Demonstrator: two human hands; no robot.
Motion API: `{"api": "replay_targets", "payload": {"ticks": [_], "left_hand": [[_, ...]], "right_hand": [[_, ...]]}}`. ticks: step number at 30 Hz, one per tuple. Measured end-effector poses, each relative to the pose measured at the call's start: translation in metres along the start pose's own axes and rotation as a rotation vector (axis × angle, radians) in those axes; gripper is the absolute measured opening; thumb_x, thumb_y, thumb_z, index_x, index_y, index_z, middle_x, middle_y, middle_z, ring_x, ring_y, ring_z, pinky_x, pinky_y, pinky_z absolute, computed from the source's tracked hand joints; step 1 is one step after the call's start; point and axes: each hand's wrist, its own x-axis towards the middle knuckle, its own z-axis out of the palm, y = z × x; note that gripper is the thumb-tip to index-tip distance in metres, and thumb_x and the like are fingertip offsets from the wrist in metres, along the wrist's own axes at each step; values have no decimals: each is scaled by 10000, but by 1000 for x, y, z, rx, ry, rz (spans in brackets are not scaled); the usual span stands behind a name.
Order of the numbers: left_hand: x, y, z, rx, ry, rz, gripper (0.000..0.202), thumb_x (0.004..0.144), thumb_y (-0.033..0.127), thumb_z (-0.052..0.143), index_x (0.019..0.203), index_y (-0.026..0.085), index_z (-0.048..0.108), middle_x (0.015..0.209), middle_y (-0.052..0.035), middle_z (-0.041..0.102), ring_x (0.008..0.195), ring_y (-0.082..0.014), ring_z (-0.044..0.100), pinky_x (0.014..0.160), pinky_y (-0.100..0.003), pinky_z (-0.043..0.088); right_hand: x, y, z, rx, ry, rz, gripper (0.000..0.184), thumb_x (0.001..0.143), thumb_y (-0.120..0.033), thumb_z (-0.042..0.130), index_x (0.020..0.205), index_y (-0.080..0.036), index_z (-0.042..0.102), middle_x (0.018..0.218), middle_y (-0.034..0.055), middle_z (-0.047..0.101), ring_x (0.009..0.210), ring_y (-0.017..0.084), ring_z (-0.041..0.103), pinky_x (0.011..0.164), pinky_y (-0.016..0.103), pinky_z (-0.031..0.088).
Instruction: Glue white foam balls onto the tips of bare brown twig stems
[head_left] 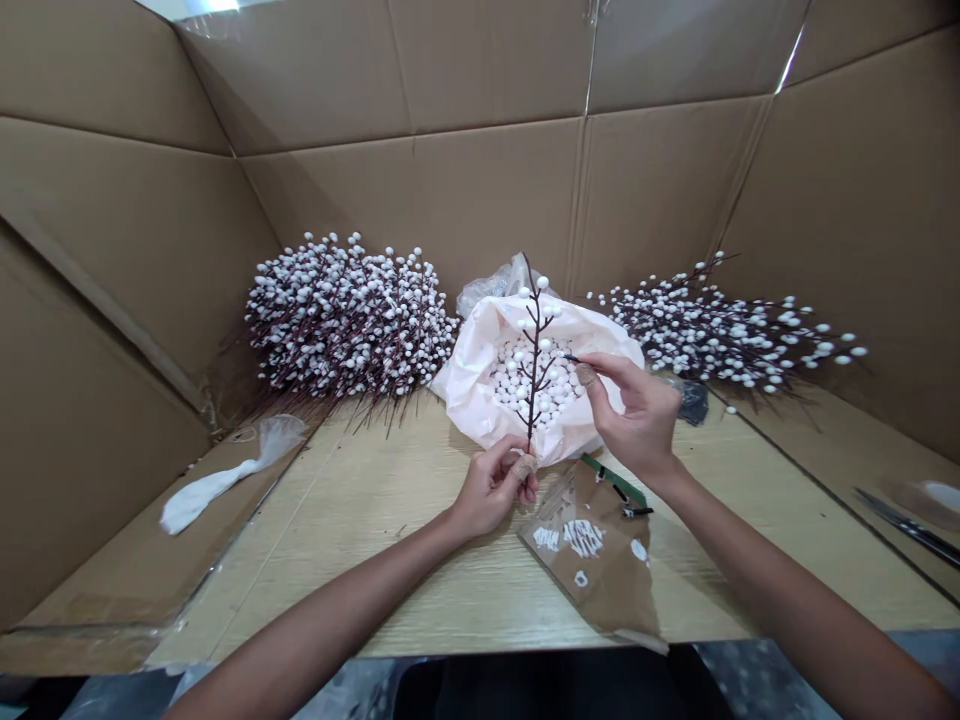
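My left hand pinches the lower stem of a dark brown artificial berry branch, holding it upright. White berries sit on its upper twigs, while several lower twigs look bare. To the right of the branch, my right hand is closed on a thin dark stick, its tip close to a twig; I cannot make out whether they touch. Both thumbs carry tan wrappings. Behind the branch lies an open pale pink plastic bag full of loose white foam balls.
Bunches of white-berry branches lie at the left and right. A cardboard piece with white smears is near my right forearm. Scissors and a tape roll lie far right, a white-filled plastic bag left. Cardboard walls enclose the table.
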Motion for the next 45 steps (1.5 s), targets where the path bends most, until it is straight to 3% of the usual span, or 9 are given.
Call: {"api": "replay_targets", "payload": {"ticks": [15, 24, 30, 34, 38, 42, 45], "left_hand": [[0, 1, -1, -3, 8, 7, 366, 840, 513, 588, 895, 154, 539, 599, 9, 600, 488, -96, 563, 480, -194, 449], [0, 1, -2, -31, 37, 12, 383, 841, 533, 575, 896, 156, 532, 599, 8, 600, 489, -99, 556, 489, -203, 445], [0, 3, -3, -37, 98, 29, 364, 854, 517, 571, 873, 154, 537, 590, 9, 592, 481, -92, 537, 491, -201, 436], [-1, 1, -3, -44, 124, 21, 395, 839, 549, 573, 871, 157, 532, 579, 17, 581, 461, -87, 520, 480, -201, 429], [-2, -3, -2, -23, 118, 14, 427, 834, 579, 560, 879, 156, 528, 563, 20, 570, 444, -79, 507, 458, -192, 410], [-2, -5, -2, -30, 128, -9, 412, 830, 563, 578, 876, 157, 526, 548, 26, 562, 430, -78, 507, 447, -189, 406], [-2, -4, -2, -24, 128, -24, 421, 821, 564, 589, 880, 150, 537, 545, 24, 566, 426, -76, 506, 442, -187, 408]], "right_hand": [[1, 1, 1, -48, -22, 14, 227, 805, -97, 600, 994, -183, 690, 919, 68, 733, 819, 195, 698, 756, 367, 587], [5, 4, 2, 36, 9, 104, 176, 826, -186, 632, 991, -173, 690, 932, 81, 733, 841, 197, 703, 794, 360, 595], [51, -11, 3, 247, 82, 203, 133, 816, -218, 667, 933, -160, 690, 871, 74, 722, 797, 182, 709, 749, 322, 605], [97, -39, -4, 307, 116, 157, 92, 823, -212, 668, 905, -174, 687, 834, 55, 712, 775, 167, 704, 738, 311, 606], [116, -61, -11, 327, 137, 107, 98, 826, -194, 668, 922, -189, 688, 834, 42, 710, 770, 152, 702, 727, 277, 602], [114, -63, -13, 317, -27, 70, 94, 818, -188, 672, 911, -187, 685, 829, 36, 713, 756, 148, 700, 699, 253, 597], [114, -55, -14, 143, -203, -33, 77, 834, -184, 641, 893, -190, 688, 845, 34, 727, 748, 161, 697, 696, 284, 585]]}}
